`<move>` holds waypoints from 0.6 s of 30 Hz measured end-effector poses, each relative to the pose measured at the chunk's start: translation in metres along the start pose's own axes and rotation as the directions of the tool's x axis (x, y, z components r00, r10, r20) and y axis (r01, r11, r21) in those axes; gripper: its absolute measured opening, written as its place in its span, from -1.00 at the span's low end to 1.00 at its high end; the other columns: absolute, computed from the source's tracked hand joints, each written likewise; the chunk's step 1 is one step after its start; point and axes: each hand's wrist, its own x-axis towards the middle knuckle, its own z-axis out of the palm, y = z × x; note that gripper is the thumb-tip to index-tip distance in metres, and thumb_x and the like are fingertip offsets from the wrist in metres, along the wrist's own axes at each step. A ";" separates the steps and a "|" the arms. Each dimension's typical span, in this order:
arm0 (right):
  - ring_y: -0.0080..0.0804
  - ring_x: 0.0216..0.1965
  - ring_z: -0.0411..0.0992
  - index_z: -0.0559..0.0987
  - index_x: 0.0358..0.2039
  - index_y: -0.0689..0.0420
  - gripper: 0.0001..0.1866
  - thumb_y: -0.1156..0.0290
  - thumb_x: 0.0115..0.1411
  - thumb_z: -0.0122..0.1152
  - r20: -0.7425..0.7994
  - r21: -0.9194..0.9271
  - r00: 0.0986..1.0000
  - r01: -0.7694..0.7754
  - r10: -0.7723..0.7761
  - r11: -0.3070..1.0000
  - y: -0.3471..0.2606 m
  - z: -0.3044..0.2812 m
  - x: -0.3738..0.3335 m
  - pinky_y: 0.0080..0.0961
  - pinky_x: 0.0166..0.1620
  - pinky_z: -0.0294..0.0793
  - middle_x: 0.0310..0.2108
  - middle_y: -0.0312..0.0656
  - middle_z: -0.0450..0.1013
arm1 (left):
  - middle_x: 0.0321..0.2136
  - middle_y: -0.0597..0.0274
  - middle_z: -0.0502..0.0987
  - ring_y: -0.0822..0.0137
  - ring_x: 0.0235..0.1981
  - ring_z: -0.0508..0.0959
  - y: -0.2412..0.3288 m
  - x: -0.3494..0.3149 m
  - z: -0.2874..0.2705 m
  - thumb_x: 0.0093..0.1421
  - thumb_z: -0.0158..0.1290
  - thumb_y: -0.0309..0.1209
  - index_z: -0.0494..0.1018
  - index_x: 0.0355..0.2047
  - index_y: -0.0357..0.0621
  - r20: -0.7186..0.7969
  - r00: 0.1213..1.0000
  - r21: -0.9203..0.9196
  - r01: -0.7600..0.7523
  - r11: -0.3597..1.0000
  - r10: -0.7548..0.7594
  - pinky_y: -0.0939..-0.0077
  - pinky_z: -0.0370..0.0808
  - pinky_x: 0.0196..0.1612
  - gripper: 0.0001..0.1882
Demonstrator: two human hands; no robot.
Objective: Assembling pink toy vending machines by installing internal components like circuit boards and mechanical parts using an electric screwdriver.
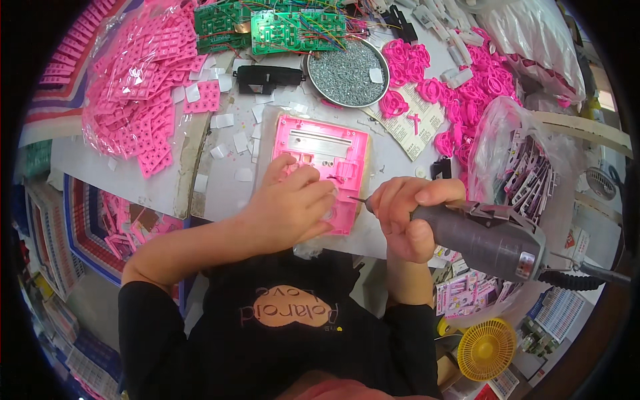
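Note:
A pink plastic housing (pixel 357 160) lies on the work table with its inner side up, a silvery strip (pixel 320 143) set in its far part. My left hand (pixel 297 197) bends over its near left part, fingers curled and pressed onto it. Whatever small part may sit under those fingertips is hidden. In my right hand (pixel 410 213) is a grey electric screwdriver (pixel 483 240), fingers wrapped round its front end. Its thin bit (pixel 357 199) points left, by the housing's right edge and close to my left fingertips.
A round dish of small screws (pixel 347 73) stands beyond the housing, beside a black plastic part (pixel 268 77) and green circuit boards (pixel 297 33). Pink keypad sheets (pixel 140 87) pile up left; pink rings (pixel 480 87) and a bag of printed strips (pixel 530 173) lie right.

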 end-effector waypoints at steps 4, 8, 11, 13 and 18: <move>-0.46 -0.67 0.28 0.29 -0.09 0.06 -0.62 0.24 0.27 0.29 0.010 -0.046 1.000 0.009 -0.009 0.999 -0.001 0.000 -0.003 -0.45 -0.56 0.28 -0.68 -0.36 0.28 | -0.03 0.31 0.50 0.28 0.05 0.45 0.000 0.000 0.001 0.08 0.24 -0.09 0.56 -0.05 -0.08 0.102 0.991 0.200 -0.102 0.974 0.083 -0.18 0.07 0.28 -0.52; -0.46 -0.66 0.28 0.28 -0.10 0.06 -0.63 0.24 0.27 0.28 0.016 -0.078 1.000 0.004 -0.003 0.997 -0.003 0.000 -0.005 -0.44 -0.55 0.30 -0.69 -0.35 0.28 | -0.01 0.31 0.50 0.29 0.10 0.44 -0.003 0.004 -0.008 0.08 0.23 -0.11 0.57 -0.04 -0.09 0.154 0.979 0.250 -0.167 0.954 0.132 -0.21 0.05 0.31 -0.52; -0.45 -0.66 0.29 0.28 -0.11 0.06 -0.62 0.25 0.26 0.29 -0.001 -0.072 1.000 -0.013 0.012 0.997 0.000 0.001 -0.008 -0.44 -0.54 0.31 -0.68 -0.33 0.29 | 0.00 0.33 0.51 0.30 0.11 0.44 -0.005 0.008 -0.013 0.08 0.23 -0.14 0.57 -0.04 -0.09 0.293 0.936 0.324 -0.292 0.900 0.198 -0.24 0.03 0.33 -0.54; -0.44 -0.65 0.29 0.27 -0.12 0.07 -0.61 0.26 0.25 0.30 -0.005 -0.057 1.000 -0.025 0.024 0.998 0.002 0.004 -0.008 -0.44 -0.54 0.33 -0.68 -0.31 0.30 | 0.01 0.34 0.51 0.30 0.12 0.43 -0.012 0.006 -0.008 0.08 0.22 -0.17 0.57 -0.05 -0.09 0.258 0.938 0.295 -0.306 0.905 0.232 -0.25 0.03 0.34 -0.56; -0.41 -0.64 0.31 0.27 -0.12 0.11 -0.62 0.31 0.25 0.29 0.036 -0.046 0.999 -0.014 0.016 0.999 0.024 0.008 -0.011 -0.41 -0.52 0.38 -0.65 -0.24 0.33 | -0.13 0.45 0.55 0.39 0.05 0.46 -0.022 0.009 -0.012 0.13 0.10 -0.31 0.64 -0.20 0.00 0.126 0.965 0.179 -0.252 0.951 0.232 -0.16 0.07 0.37 -0.76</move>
